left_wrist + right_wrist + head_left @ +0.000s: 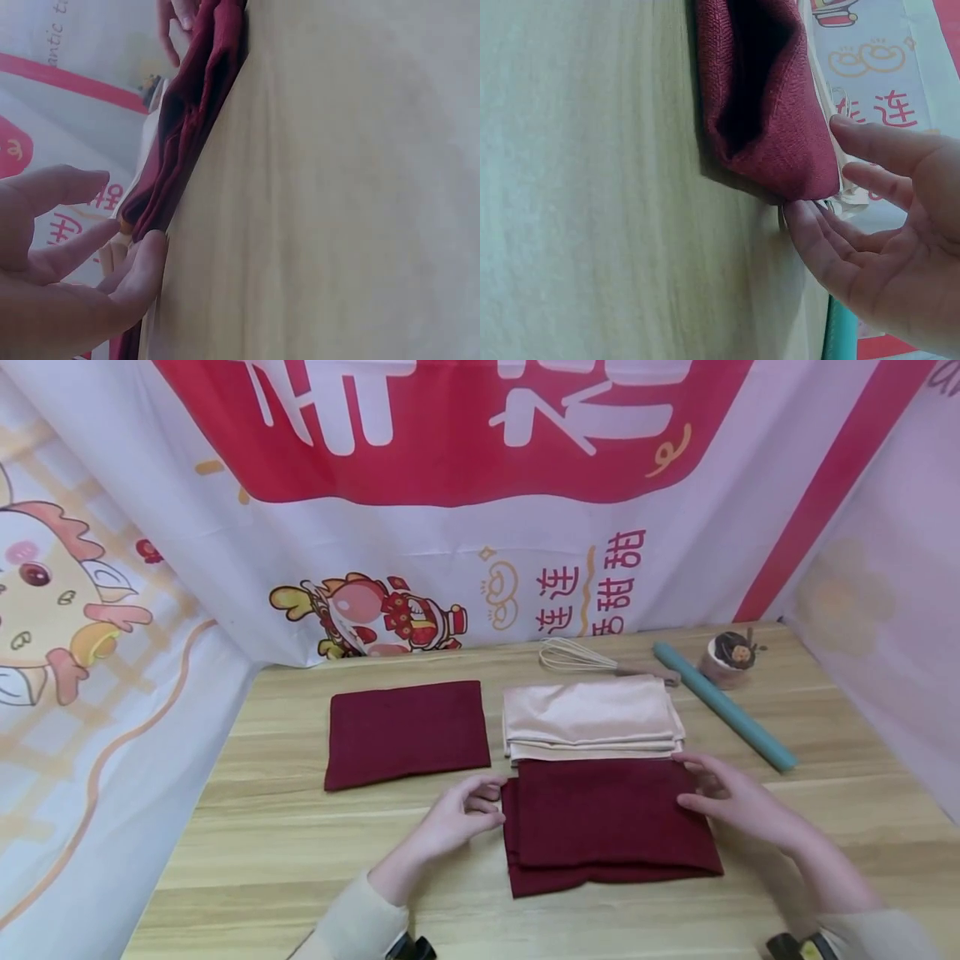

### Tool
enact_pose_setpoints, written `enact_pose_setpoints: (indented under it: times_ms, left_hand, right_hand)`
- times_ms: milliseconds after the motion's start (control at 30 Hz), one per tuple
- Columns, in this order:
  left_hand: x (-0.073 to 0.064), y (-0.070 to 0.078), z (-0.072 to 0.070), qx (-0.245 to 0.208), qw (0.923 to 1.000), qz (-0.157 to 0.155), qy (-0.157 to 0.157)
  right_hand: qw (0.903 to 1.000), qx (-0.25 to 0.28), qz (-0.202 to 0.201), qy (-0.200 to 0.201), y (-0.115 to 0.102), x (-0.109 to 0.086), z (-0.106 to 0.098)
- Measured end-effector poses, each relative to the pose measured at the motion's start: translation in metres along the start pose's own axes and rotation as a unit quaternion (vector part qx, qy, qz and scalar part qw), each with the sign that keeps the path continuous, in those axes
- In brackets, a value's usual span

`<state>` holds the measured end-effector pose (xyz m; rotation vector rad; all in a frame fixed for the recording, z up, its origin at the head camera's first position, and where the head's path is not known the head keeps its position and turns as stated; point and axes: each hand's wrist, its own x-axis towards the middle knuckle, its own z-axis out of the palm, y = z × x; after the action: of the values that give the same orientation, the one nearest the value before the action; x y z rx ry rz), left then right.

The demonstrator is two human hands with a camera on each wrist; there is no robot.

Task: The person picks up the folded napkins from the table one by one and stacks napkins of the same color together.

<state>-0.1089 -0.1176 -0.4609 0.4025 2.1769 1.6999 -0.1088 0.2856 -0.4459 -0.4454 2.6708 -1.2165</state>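
A folded dark red cloth (615, 814) lies at the front of the table, its layers stepped along the left and near edges. My left hand (461, 814) is at its left edge, fingers loosely bent; in the left wrist view fingertips (154, 244) touch the folded layers. On the other side, my right hand (738, 797) rests with spread, relaxed fingers at the right edge. The right wrist view shows fingertips (799, 214) against the cloth's corner and a hollow fold in the cloth (795, 142). Neither hand visibly pinches the cloth.
A folded cream cloth (588, 714) lies just behind, meeting the red one. Another folded dark red cloth (408, 731) is at the left. Toward the back right are a whisk (577, 656), a teal rod (723, 706) and a small cup (726, 660). Printed fabric (450, 539) hangs behind the table.
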Motion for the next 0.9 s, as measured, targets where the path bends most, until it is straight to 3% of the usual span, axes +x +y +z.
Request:
enact_pose_setpoints:
  times_ms: [100, 267, 433, 533, 700, 800, 900]
  left_hand:
    - [-0.001, 0.002, 0.003, 0.015, 0.9999, -0.002, -0.003]
    - [0.001, 0.009, 0.009, 0.044, 0.9988, -0.018, -0.012]
    - [0.005, 0.012, 0.018, 0.042, 0.9988, -0.024, -0.007]
    - [0.007, 0.01, 0.021, 0.025, 0.9996, -0.015, -0.001]
    - [0.009, 0.007, 0.023, -0.011, 0.9998, 0.003, -0.016]
    - [0.011, 0.006, 0.023, -0.001, 0.9997, 0.003, -0.022]
    - [0.013, 0.007, 0.023, 0.039, 0.9987, 0.014, -0.029]
  right_hand:
    - [1.0, 0.004, -0.004, 0.001, 0.003, 0.0, 0.002]
    - [0.9983, 0.001, -0.059, 0.004, 0.008, 0.002, 0.006]
    - [0.994, -0.034, -0.104, 0.007, 0.01, 0.002, 0.012]
    - [0.9925, -0.061, -0.105, 0.008, 0.009, 0.0, 0.015]
    - [0.9924, -0.069, -0.1, 0.021, 0.007, -0.002, 0.018]
    - [0.992, -0.07, -0.102, 0.026, 0.006, -0.003, 0.018]
    - [0.9918, -0.076, -0.101, 0.023, 0.004, -0.003, 0.02]
